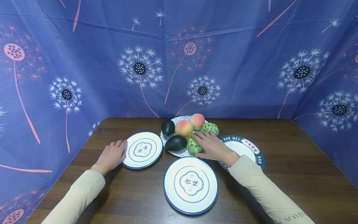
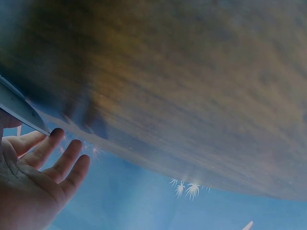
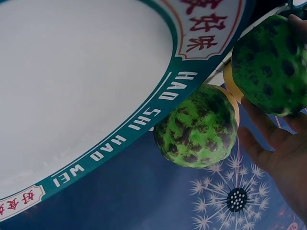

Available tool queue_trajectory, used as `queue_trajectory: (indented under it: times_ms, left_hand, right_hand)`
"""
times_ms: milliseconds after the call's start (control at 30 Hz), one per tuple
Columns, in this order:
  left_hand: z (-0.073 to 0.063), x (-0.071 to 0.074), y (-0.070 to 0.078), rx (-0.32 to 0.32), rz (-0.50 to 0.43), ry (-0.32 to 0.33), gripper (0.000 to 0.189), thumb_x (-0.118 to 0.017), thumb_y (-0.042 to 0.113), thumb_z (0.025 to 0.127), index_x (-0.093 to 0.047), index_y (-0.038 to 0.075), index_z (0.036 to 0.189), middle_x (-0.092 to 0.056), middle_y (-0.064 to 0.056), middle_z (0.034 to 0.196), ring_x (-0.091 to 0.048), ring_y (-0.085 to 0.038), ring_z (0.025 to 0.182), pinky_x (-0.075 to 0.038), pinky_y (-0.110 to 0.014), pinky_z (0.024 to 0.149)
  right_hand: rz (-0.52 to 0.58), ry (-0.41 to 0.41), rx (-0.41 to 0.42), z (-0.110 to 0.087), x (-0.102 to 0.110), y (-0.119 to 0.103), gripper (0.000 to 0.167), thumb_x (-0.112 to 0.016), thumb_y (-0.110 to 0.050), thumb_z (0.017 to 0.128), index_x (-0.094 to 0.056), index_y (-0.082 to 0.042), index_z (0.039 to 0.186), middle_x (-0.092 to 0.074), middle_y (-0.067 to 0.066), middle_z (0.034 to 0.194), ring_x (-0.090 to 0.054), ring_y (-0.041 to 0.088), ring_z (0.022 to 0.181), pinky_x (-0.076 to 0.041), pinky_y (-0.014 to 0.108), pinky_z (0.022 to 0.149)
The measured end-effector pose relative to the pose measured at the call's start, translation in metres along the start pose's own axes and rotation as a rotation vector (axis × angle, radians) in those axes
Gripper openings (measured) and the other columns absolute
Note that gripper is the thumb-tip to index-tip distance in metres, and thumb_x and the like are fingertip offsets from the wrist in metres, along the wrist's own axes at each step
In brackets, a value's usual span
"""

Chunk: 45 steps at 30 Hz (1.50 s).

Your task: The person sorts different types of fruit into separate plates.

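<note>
My right hand [image 1: 213, 146] curls over a bumpy green custard apple [image 1: 194, 146], thumb on the near side and fingers on the far side. In the right wrist view this custard apple [image 3: 266, 67] sits between thumb and fingers. Behind it lies a second custard apple [image 1: 210, 128], at the edge of the checked plate [image 1: 183, 153]. Two peaches [image 1: 183, 128] and two dark avocados [image 1: 175, 143] share that plate. My left hand [image 1: 110, 157] rests at the left rim of a white plate with a blue edge [image 1: 142, 150]. Its fingers [image 2: 72, 153] look fairly straight and spread in the left wrist view.
Nearest me on the brown wooden table [image 1: 134, 193] stands another blue-rimmed white plate [image 1: 191, 199]. A plate with a teal lettered rim [image 1: 260, 157] lies partly under my right forearm. A blue dandelion-print cloth [image 1: 237, 77] hangs behind the table.
</note>
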<state>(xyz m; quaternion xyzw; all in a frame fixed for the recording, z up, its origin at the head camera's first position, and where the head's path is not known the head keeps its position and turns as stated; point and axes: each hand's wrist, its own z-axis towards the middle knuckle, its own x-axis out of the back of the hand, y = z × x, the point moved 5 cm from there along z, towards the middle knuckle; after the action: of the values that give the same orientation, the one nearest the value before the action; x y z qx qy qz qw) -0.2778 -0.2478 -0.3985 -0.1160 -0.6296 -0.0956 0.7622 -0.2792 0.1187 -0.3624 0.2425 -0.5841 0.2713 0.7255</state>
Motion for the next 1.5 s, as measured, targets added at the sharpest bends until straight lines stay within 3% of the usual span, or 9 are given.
queue_trajectory:
  times_ms: [633, 867, 1500]
  left_hand:
    - [-0.001, 0.001, 0.000, 0.002, 0.000, 0.001, 0.048, -0.049, 0.019, 0.090, -0.042, -0.005, 0.131, -0.050, -0.024, 0.125, -0.048, -0.043, 0.112, -0.041, -0.057, 0.090]
    - [0.000, -0.001, -0.001, 0.005, -0.009, -0.006, 0.049, -0.049, 0.020, 0.090, -0.041, -0.005, 0.132, -0.049, -0.025, 0.126, -0.047, -0.043, 0.112, -0.040, -0.057, 0.090]
    - [0.001, 0.001, -0.001, -0.009, -0.017, 0.009, 0.048, -0.049, 0.019, 0.090, -0.043, -0.005, 0.130, -0.050, -0.025, 0.124, -0.048, -0.043, 0.111, -0.040, -0.057, 0.090]
  right_hand:
    - [0.024, 0.016, -0.005, 0.002, 0.004, 0.001, 0.077, -0.074, -0.041, 0.072, -0.041, -0.013, 0.136, -0.049, 0.008, 0.131, -0.048, 0.032, 0.117, -0.037, 0.054, 0.098]
    - [0.033, 0.043, -0.010, 0.003, 0.014, 0.002, 0.079, -0.075, -0.040, 0.070, -0.042, -0.013, 0.136, -0.047, 0.009, 0.134, -0.047, 0.034, 0.118, -0.036, 0.058, 0.097]
    - [-0.014, 0.122, 0.065, 0.020, 0.047, -0.013, 0.077, -0.073, -0.041, 0.071, -0.042, -0.014, 0.135, -0.050, 0.005, 0.130, -0.048, 0.028, 0.113, -0.040, 0.053, 0.094]
